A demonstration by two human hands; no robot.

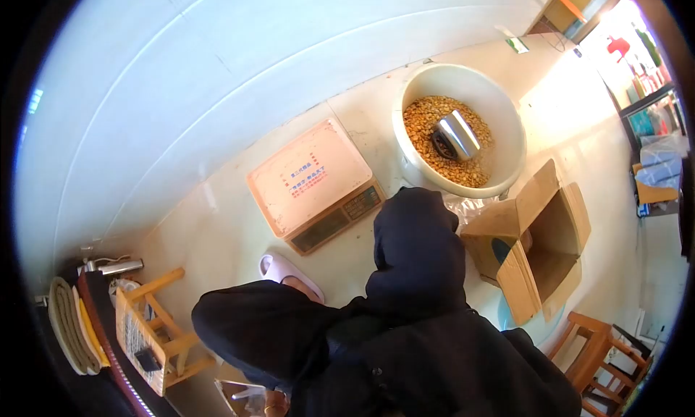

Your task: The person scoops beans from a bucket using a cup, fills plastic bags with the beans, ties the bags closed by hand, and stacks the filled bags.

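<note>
Only a small patch of what looks like my left hand (276, 403) shows at the bottom edge; its fingers are hidden. Close to it is a small open carton (233, 397) with clear plastic in it. My right hand is out of view. Ahead on the floor lies a pink-topped weighing scale (310, 172) with a dark display strip. Right of the scale stands a round white tub (510, 160), part filled with yellow-brown kernels or dried pieces (427, 116). A shiny metal mug (459, 135) with a dark handle lies tilted on these pieces.
An open cardboard box (523, 276) stands by my knee, with clear plastic (467, 208) near it. Wooden stools are at the left (141, 341) and lower right (586, 352). A white wall (203, 77) runs along the far left side. My foot wears a pale slipper (279, 268).
</note>
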